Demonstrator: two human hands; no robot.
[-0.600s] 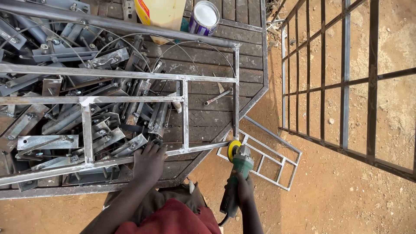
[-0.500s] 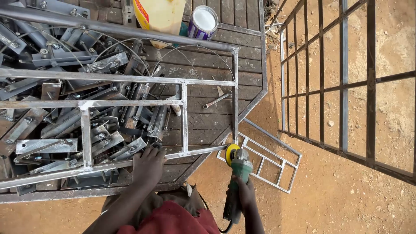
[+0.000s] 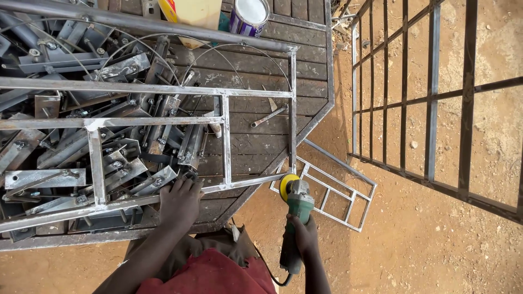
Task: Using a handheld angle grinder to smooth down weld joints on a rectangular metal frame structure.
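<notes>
Over the last half second or so the yellow disc of the green angle grinder has stayed at the near right corner of the welded steel frame, and it now sits right against the end of the frame's near rail; whether disc and metal actually touch I cannot tell from this angle, and no sparks show. The right hand is clenched around the grinder's body, its cord trailing down toward the person. The left hand has kept its place: its grip is pressed palm-down over the near rail, fingers curled onto the bar, pinning the frame to the table. The frame itself lies flat across the planked table, resting partly on a heap of cut steel brackets at the left, its right upright running along the table's edge. With the hold unchanged and the disc held to the same corner joint, the work reads as dressing that corner, with the frame steadied rather than shifted. A paint tin and a yellow container stand at the far edge, a smaller frame lies on the dirt below the grinder, and a barred gate stands to the right.
</notes>
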